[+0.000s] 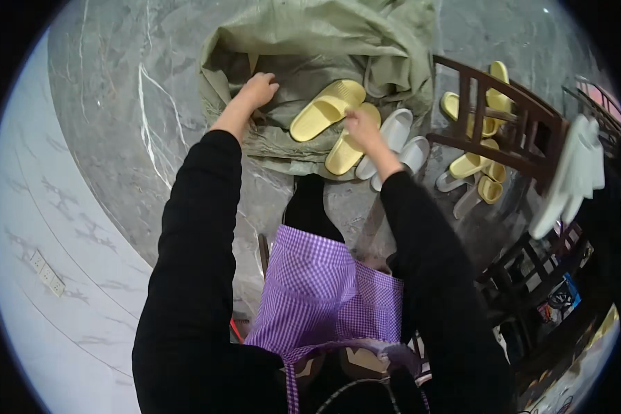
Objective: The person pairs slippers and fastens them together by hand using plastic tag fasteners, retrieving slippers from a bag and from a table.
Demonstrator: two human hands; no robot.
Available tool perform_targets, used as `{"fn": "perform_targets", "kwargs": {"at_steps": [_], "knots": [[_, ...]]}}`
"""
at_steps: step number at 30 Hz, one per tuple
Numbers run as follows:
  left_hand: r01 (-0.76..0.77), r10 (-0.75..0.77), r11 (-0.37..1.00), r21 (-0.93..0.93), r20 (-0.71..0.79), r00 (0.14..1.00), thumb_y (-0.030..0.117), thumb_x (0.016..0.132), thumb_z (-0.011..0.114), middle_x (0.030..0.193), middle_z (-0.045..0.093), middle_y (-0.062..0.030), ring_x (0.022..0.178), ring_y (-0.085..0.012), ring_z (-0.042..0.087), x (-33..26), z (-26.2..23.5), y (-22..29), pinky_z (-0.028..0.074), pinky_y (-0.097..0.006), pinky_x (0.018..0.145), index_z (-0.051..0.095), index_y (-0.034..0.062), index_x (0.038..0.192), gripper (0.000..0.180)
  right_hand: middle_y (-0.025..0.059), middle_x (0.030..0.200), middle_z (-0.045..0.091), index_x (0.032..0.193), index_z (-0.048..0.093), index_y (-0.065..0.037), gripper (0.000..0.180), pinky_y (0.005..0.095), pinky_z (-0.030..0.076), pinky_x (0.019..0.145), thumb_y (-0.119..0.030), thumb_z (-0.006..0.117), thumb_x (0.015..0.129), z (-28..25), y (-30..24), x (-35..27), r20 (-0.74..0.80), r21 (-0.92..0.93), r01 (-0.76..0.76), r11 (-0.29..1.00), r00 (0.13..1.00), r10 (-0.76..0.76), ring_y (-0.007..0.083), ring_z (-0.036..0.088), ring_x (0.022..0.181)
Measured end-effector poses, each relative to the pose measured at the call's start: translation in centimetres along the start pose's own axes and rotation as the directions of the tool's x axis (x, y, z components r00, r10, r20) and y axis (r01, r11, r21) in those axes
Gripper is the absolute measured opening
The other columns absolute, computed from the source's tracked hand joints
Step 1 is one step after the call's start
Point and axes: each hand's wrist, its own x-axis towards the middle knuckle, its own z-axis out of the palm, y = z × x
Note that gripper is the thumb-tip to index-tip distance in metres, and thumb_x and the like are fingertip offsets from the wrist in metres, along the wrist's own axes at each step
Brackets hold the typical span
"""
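The left hand (257, 91) is over the mouth of a green woven sack (276, 38), its fingers loosely bent and a little apart from the thumb, with nothing visible between them. The right hand (364, 131) is over the middle of a yellow slipper (341, 157) at the sack's near edge, overlapping it in view; the hand is slightly blurred and its fingertips are hard to make out, so I cannot tell whether it is clamped on the slipper or only passing over it. This slipper's long axis runs steeply, from one end below and left of the right hand, on the person's side, to the other just beyond the hand, slightly to its right; the hand hides much of the upper, so I cannot tell which end is the toe. Between the two hands, up and left of the right one, lies a second yellow slipper (315, 122) in the sack's opening. Its long axis slants more, with the ridged toe strap pointing away from the person and to the right, and the bare heel toward the person and to the left. Just right of the right hand, a pair of pale grey slippers (397, 128) lies side by side, their long axes also slanting away to the right. Farther right of that hand, more yellow slippers (468, 164) lie on the grey marbled floor (110, 131) beside a dark wooden chair (546, 131).
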Motion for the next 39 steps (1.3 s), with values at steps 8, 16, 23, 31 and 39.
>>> {"fn": "perform_targets", "kwargs": {"at_steps": [8, 16, 23, 31, 39], "knots": [[0.274, -0.270, 0.885, 0.377, -0.064, 0.961, 0.024, 0.088, 0.040, 0.139, 0.031, -0.0139, 0.126, -0.0301, 0.031, 3.5, -5.2, -9.0, 0.028, -0.040, 0.102, 0.040, 0.0110, 0.130, 0.044, 0.0204, 0.116, 0.054, 0.122, 0.044, 0.004, 0.055, 0.0348, 0.040, 0.092, -0.032, 0.057, 0.082, -7.6, -12.7, 18.2, 0.167, -0.225, 0.122, 0.967, 0.982, -0.085, 0.0305, 0.051, 0.109], [0.345, -0.341, 0.935, 0.076, -0.060, 0.938, 0.036, 0.086, 0.044, 0.136, 0.034, -0.0166, 0.125, -0.0290, 0.031, 7.7, -10.2, -4.7, 0.029, -0.037, 0.101, 0.038, 0.0056, 0.130, 0.054, 0.0236, 0.129, 0.041, 0.129, 0.034, 0.004, 0.063, 0.0341, 0.031, 0.098, -0.030, 0.053, 0.079, -11.3, -19.9, 21.2, 0.248, 0.339, 0.309, 0.888, 0.881, -0.402, 0.0327, 0.039, 0.120], [0.318, -0.302, 0.943, 0.101, -0.148, 0.942, 0.037, 0.071, 0.068, 0.124, 0.049, -0.0153, 0.111, -0.0229, 0.047, 7.5, -0.8, -12.3, 0.038, -0.032, 0.092, 0.045, 0.0018, 0.124, 0.068, 0.0252, 0.125, 0.044, 0.126, 0.038, 0.005, 0.055, 0.0359, 0.036, 0.094, -0.018, 0.054, 0.079, -5.7, -15.0, 21.6, 0.225, -0.175, 0.496, 0.851, 0.861, -0.456, 0.0324, 0.044, 0.116], [0.550, -0.273, 0.679, -0.486, 0.528, 0.804, 0.029, 0.062, 0.078, 0.123, 0.050, -0.0110, 0.106, -0.0206, 0.050, 6.4, 4.6, -7.7, 0.039, -0.030, 0.091, 0.040, -0.0004, 0.126, 0.080, 0.0131, 0.117, 0.054, 0.121, 0.047, 0.001, 0.047, 0.0304, 0.044, 0.084, -0.021, 0.058, 0.081, 1.8, -1.8, 16.8, 0.527, 0.381, -0.149, 0.913, 0.846, -0.082, 0.0177, 0.053, 0.105], [0.387, -0.206, 0.721, -0.575, 0.355, 0.912, 0.023, 0.058, 0.075, 0.113, 0.056, -0.0115, 0.106, -0.0258, 0.051, 3.9, 7.6, -4.1, 0.040, -0.033, 0.090, 0.051, 0.0003, 0.112, 0.064, 0.0163, 0.118, 0.051, 0.126, 0.040, 0.003, 0.054, 0.0284, 0.044, 0.081, -0.014, 0.060, 0.078, 10.3, 1.2, 13.2, 0.224, 0.451, -0.273, 0.850, 0.956, 0.188, 0.0193, 0.053, 0.102]]}}
